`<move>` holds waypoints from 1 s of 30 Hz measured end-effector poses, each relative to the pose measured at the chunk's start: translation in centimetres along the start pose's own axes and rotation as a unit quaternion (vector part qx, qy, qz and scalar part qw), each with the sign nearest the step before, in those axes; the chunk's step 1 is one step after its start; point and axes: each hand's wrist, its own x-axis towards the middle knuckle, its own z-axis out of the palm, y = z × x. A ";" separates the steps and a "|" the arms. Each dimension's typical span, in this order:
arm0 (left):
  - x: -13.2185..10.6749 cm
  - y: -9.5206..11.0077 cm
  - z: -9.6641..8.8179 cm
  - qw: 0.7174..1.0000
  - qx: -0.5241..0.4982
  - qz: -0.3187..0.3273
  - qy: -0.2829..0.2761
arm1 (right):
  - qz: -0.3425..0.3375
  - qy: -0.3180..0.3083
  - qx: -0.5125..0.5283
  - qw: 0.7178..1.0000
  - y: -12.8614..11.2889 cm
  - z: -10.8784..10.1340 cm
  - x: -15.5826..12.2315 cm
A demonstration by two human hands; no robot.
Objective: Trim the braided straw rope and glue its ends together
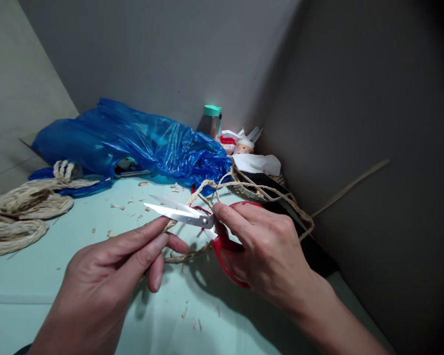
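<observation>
My right hand (pixel 270 246) is wrapped round the red handles of a pair of scissors (pixel 185 215), whose blades are parted and point left. Between the thumb and fingers of my left hand (pixel 122 266) I pinch a braided straw cord (pixel 170 225), right by the blades. From there the cord (pixel 277 190) loops up and away behind my right hand, with a loose strand (pixel 350 187) sticking out to the right. Its lower part (pixel 190 256) curves beneath the scissors. My right palm hides part of the handles.
A crumpled blue plastic bag (pixel 140 143) lies along the back of the pale green table (pixel 96 276). Bundles of braided straw (pixel 29 202) rest at the left. A green-lidded bottle (pixel 211 121) and a patterned paper cup (pixel 244 146) stand behind. Straw scraps (pixel 117 207) are scattered about; grey walls (pixel 355 98) enclose the right.
</observation>
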 end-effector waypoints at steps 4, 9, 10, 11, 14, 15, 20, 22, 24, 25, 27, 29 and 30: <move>0.2 -0.1 -0.2 0.999 0.003 -0.004 -0.034 | 0.016 0.001 0.001 1.000 0.0 0.1 -0.2; 0.1 0.8 0.2 0.997 -0.045 -0.043 -0.043 | 0.054 0.025 0.076 0.995 0.3 0.0 0.0; 0.0 1.0 0.3 0.996 -0.055 -0.051 -0.046 | 0.059 0.026 0.082 0.995 0.3 -0.1 0.1; -0.1 1.3 0.3 0.995 -0.063 -0.062 -0.052 | 0.061 0.024 0.087 0.994 0.2 -0.1 0.2; -0.3 1.9 0.4 0.991 -0.073 -0.092 -0.060 | 0.044 0.000 0.096 0.994 0.0 -0.1 0.4; -0.4 2.1 0.4 0.991 -0.074 -0.096 -0.059 | 0.037 -0.010 0.098 0.994 0.0 0.0 0.4; -0.5 2.4 0.7 0.991 -0.061 -0.102 -0.067 | 0.017 -0.009 0.087 0.996 -0.1 0.4 0.4; -0.5 2.3 0.8 0.992 -0.053 -0.094 -0.071 | 0.006 0.002 0.081 0.997 -0.1 0.5 0.3; -0.5 2.3 0.8 0.993 -0.052 -0.087 -0.068 | -0.006 0.007 0.076 0.997 -0.1 0.6 0.2; -0.5 2.3 0.8 0.993 -0.053 -0.084 -0.066 | -0.012 0.008 0.072 0.997 -0.1 0.5 0.2; -0.5 2.3 0.9 0.993 -0.053 -0.083 -0.065 | -0.024 0.014 0.058 0.998 0.0 0.4 0.2; -0.5 2.4 0.9 0.993 -0.048 -0.080 -0.070 | -0.040 0.022 0.037 0.998 0.0 0.3 0.2; -0.6 2.4 0.8 0.993 -0.044 -0.077 -0.072 | -0.047 0.025 0.025 0.998 0.0 0.3 0.1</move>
